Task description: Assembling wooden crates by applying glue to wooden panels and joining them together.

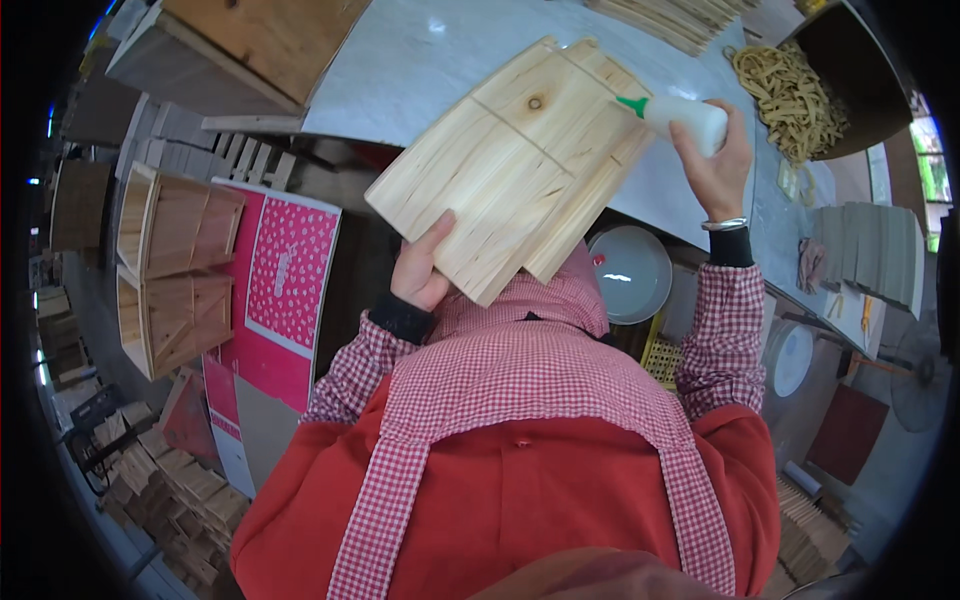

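My left hand (425, 265) grips the near left edge of a stack of pale wooden boards (500, 160), its thumb on the top face. The boards have grooves across them and a dark knot; they are tilted over the table's near edge, one sticking out on the right. My right hand (718, 160) is wrapped round a white squeeze bottle (690, 122) with a green nozzle. That nozzle points left at the boards' far right part; I cannot tell whether it touches them. Any glue on the wood is too small to make out.
Under the work lies a pale table (420, 60). Rubber bands (790, 95) spill from a dark container at the far right, near stacked grey boards (870, 255). A wooden box (230, 50) stands far left. Wooden crates (180, 270) sit beside pink printed cardboard (290, 270).
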The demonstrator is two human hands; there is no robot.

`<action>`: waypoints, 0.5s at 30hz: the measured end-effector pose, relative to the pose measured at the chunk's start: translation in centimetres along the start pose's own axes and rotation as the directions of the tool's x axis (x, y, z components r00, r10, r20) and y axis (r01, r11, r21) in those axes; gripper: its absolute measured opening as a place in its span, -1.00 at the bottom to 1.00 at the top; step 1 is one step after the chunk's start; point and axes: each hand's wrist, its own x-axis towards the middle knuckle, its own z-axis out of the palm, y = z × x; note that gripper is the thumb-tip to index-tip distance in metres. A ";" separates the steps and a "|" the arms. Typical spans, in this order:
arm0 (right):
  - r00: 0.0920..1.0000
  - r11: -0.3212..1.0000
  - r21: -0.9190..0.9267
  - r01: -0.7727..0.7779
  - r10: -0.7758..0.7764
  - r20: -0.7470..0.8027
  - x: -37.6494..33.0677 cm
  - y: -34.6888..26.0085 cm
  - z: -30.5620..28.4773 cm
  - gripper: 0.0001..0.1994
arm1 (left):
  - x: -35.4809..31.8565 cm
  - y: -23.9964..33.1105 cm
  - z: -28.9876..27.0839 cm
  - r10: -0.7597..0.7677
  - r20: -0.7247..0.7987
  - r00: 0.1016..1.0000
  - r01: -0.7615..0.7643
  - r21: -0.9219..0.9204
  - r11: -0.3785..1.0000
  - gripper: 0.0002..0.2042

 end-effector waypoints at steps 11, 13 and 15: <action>0.998 0.964 0.258 0.069 -0.068 -0.014 -0.3 -6.4 11.9 -0.54 | -0.5 -0.4 1.0 0.006 0.046 0.999 -0.009 0.053 0.999 -0.46; 0.995 0.969 0.226 0.102 -0.102 -0.011 -0.3 -6.6 12.1 -0.55 | -0.6 -0.4 1.0 0.007 0.045 0.999 -0.010 0.053 0.999 -0.46; 0.993 0.974 0.201 0.101 -0.111 0.039 -0.3 -6.4 11.4 -0.56 | -0.6 -0.4 1.2 0.000 0.049 0.999 -0.003 0.058 0.998 -0.46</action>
